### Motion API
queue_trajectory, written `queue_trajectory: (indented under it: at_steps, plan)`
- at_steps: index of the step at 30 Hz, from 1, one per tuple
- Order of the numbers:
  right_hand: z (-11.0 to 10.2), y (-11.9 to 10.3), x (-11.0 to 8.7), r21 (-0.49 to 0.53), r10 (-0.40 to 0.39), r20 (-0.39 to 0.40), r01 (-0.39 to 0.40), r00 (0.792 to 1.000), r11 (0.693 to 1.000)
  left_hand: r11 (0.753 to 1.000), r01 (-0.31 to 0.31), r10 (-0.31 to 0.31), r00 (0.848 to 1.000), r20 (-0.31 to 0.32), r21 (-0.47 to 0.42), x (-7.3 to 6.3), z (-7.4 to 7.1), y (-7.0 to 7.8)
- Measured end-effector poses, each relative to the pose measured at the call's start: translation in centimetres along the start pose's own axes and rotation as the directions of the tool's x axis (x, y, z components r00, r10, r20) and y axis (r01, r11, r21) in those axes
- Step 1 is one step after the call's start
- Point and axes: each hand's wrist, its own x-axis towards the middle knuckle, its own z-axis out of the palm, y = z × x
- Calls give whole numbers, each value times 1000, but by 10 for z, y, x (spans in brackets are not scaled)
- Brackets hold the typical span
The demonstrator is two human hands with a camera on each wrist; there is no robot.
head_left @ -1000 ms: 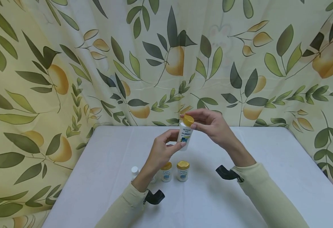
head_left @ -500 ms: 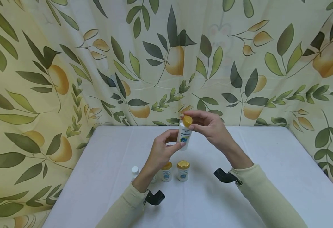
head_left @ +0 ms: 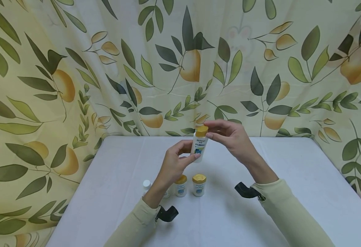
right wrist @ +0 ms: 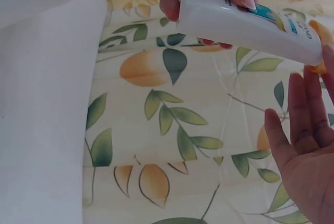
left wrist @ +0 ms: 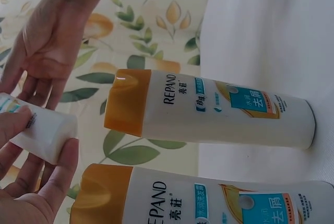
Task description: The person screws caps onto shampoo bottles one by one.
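Note:
My left hand [head_left: 175, 160] grips the lower body of a white shampoo bottle [head_left: 199, 143], raised over the table and leaning slightly right. Its gold cap [head_left: 202, 130] is between the thumb and fingers of my right hand [head_left: 234, 141], which pinches it from the right. In the right wrist view, the held bottle [right wrist: 250, 28] lies across the picture, its orange-gold cap [right wrist: 319, 41] at the right fingertips. The left wrist view shows the bottle's pale bottom end [left wrist: 49, 132] in my left fingers.
Nearer me on the white table [head_left: 291, 164] stand a gold-capped bottle [head_left: 199, 188], a second gold-capped bottle [head_left: 181, 189] and a white-capped bottle [head_left: 147, 186]. Another bottle is partly hidden by my left forearm. A leaf-patterned curtain [head_left: 118, 79] hangs behind and at the sides.
The held bottle has shifted slightly left and stands a little more upright. My right hand has turned slightly at the cap; my left hand keeps its hold, and the standing bottles have stayed put.

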Motion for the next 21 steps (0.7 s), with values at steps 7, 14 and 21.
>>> queue_trajectory:
  at_steps: [7, 14, 21]
  plan:
    - [-1, 1, 0, 18, -16, -2, 16, 1000, 1000, 1000, 0, 0, 1000, -8, 2, 0, -1, -2]
    - [-2, 0, 0, 21, -29, -10, 29, 1000, 999, 1000, 9, -9, 1000, -10, -7, 0, -1, 0]
    - [0, 1, -1, 9, -13, -22, 13, 1000, 1000, 1000, 7, -7, 1000, -6, -9, 0, -2, -3]
